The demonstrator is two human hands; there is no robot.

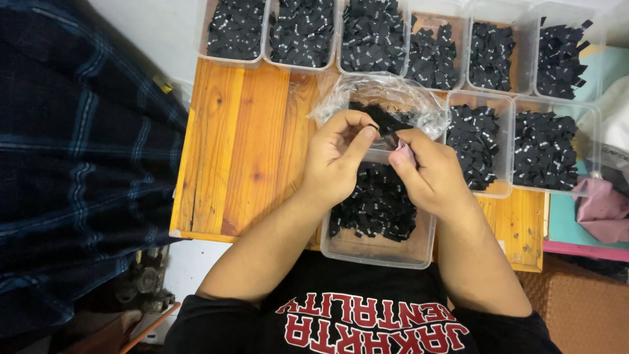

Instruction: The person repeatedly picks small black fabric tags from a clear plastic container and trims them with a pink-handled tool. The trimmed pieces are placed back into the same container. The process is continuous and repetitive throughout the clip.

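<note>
My left hand (337, 157) and my right hand (429, 174) meet over a clear plastic tub (377, 250) that is part-filled with small black fabric labels (377, 203). Both hands pinch something small and dark between thumb and forefinger, most likely one of the labels; the right thumb also presses a pale scrap. Just beyond the fingers lies a crumpled clear plastic bag (386, 98) with more black labels inside it.
Several clear tubs of black labels (370, 36) line the far edge and right side of the wooden table (242, 151). A dark plaid cloth (78, 164) hangs at the left. A pink cloth (603, 206) lies at the right.
</note>
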